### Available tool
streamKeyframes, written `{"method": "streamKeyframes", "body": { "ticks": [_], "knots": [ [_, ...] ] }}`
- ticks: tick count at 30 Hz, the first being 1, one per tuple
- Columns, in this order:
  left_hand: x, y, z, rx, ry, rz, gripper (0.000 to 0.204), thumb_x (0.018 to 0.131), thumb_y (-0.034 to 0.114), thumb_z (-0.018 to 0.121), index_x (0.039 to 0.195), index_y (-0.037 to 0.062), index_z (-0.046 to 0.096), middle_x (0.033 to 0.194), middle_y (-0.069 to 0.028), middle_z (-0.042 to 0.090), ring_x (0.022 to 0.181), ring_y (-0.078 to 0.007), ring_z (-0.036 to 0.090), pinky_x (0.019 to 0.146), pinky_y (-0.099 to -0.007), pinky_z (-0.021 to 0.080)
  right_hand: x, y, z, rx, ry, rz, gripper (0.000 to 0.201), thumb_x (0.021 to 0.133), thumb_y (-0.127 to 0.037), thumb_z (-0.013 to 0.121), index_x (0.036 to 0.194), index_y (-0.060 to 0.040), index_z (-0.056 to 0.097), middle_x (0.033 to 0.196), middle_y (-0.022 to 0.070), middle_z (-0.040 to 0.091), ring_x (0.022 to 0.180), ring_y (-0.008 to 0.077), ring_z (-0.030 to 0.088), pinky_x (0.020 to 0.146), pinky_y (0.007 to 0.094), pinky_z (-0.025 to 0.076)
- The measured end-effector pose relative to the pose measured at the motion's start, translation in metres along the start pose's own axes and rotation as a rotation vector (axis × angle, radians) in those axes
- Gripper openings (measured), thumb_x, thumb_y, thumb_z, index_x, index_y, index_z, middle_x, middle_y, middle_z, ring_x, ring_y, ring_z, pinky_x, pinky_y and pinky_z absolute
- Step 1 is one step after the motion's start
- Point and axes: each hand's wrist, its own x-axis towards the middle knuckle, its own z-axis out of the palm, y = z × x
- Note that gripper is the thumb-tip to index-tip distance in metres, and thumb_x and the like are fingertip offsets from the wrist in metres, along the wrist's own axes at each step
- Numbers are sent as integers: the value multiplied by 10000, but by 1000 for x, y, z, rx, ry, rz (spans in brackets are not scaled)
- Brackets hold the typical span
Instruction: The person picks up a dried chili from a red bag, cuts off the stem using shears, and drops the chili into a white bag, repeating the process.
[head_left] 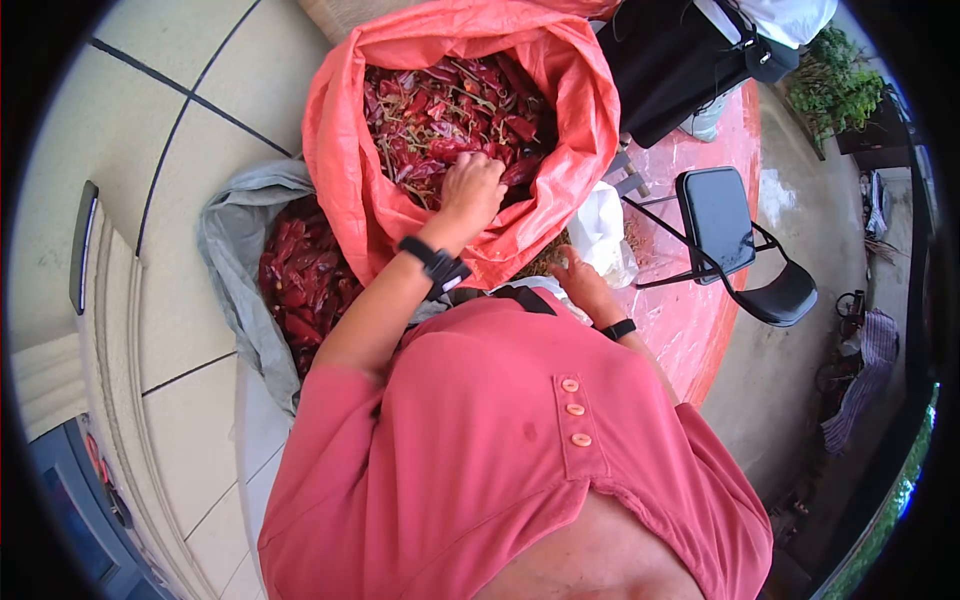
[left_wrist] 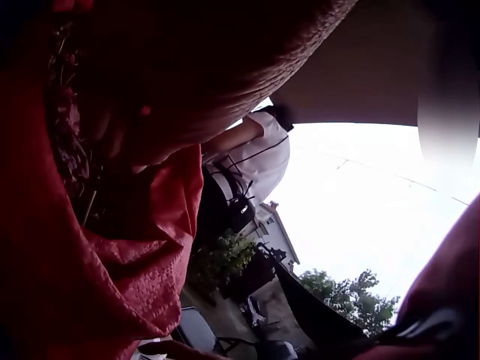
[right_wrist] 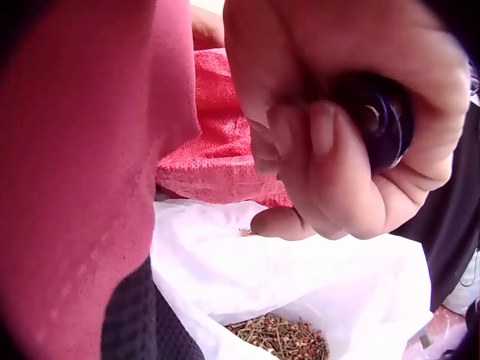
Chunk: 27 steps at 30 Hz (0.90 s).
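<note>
My left hand (head_left: 475, 190) is inside the mouth of a red woven sack (head_left: 340, 130), over dried red peppers (head_left: 430, 110) mixed with stalks. Its fingers point down among them, and whatever the fingertips touch is hidden. In the dim left wrist view, the left hand (left_wrist: 202, 67) is above the sack's red fabric (left_wrist: 142, 270). My right hand (head_left: 590, 285) is low, right of the sack. The right wrist view shows the right hand (right_wrist: 352, 150) with fingers curled round a dark blue rounded object (right_wrist: 382, 124), above a white bag (right_wrist: 225, 232) holding stalks and bits (right_wrist: 281, 337).
A grey sack (head_left: 235, 240) of red peppers (head_left: 300, 280) stands left of the red sack. To the right are a red table surface (head_left: 690, 330) and a black folding chair (head_left: 715, 220). A person in a white top (left_wrist: 262, 157) stands beyond; a plant (head_left: 835, 85) is at upper right.
</note>
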Motion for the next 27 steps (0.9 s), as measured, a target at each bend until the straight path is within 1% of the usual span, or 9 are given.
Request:
{"method": "streamKeyframes", "body": {
  "ticks": [5, 12, 13, 16, 17, 19, 20, 22, 27],
  "knots": [
    [30, -10, 48, 83, -38, -33, 231, 779, 155, 697, 995, 104, 636, 927, -85, 666, 980, -299, 566, 853, -436, 447, -19, -7, -6, 47, 2, -3, 522, 921, -397, 581, 1322, -95, 438, 1020, 260, 662, 995, 426, 632, 841, 490, 489],
    [4, -11, -10, -64, 187, -146, 102, 808, 114, 643, 907, 98, 660, 882, -90, 664, 938, -294, 581, 821, -435, 449, -37, -5, -28, 124, 111, -20, 406, 876, -328, 674, 1186, -85, 576, 755, 198, 625, 780, 326, 657, 691, 410, 498],
    [-2, -14, -15, -113, 221, -184, 103, 802, 106, 651, 904, 92, 657, 881, -95, 662, 926, -301, 584, 823, -438, 451, -41, -19, -39, 146, 116, 34, 362, 876, -264, 682, 1161, -57, 599, 776, 141, 642, 754, 221, 655, 681, 350, 499],
    [-16, -20, -26, -341, 317, -314, 124, 804, 53, 672, 925, 40, 649, 880, -104, 671, 824, -268, 624, 796, -390, 492, -35, -46, -58, 545, 187, -132, 276, 888, -162, 671, 1088, 24, 634, 854, 17, 637, 767, 79, 566, 688, 250, 475],
    [-20, -19, -28, -499, 300, -364, 128, 813, 50, 669, 937, 28, 648, 880, -99, 675, 809, -242, 629, 778, -363, 498, -33, -62, -66, 711, 184, -135, 275, 891, -175, 675, 1099, 2, 642, 809, -10, 612, 672, 52, 527, 593, 215, 429],
    [-26, -13, -39, -819, 262, -458, 138, 832, 43, 663, 963, 5, 645, 878, -90, 683, 780, -189, 637, 741, -308, 511, -25, -87, -79, 933, 116, -42, 265, 889, -184, 685, 1104, -34, 653, 768, -62, 565, 563, 10, 428, 496, 184, 323],
    [-29, -8, -46, -872, 249, -459, 155, 853, 40, 650, 996, -20, 640, 873, -69, 684, 763, -126, 631, 721, -257, 507, -21, -101, -83, 1039, 105, -94, 263, 893, -181, 681, 1112, -38, 651, 731, -75, 526, 536, 7, 388, 478, 188, 287],
    [-32, 3, -56, -868, 220, -448, 156, 856, 45, 649, 998, -18, 641, 872, -65, 683, 769, -126, 629, 723, -262, 507, -15, -127, -88, 1246, 82, -202, 261, 900, -174, 671, 1127, -48, 646, 656, -100, 448, 482, 2, 307, 441, 195, 215],
    [-41, 3, -56, -922, 149, -425, 167, 885, 72, 638, 1034, -3, 633, 897, -15, 646, 785, -86, 571, 737, -235, 479, 1, -152, -87, 1246, 136, -331, 273, 883, -128, 696, 1140, -52, 641, 746, -86, 542, 509, -3, 354, 451, 175, 238]
  ]
}}
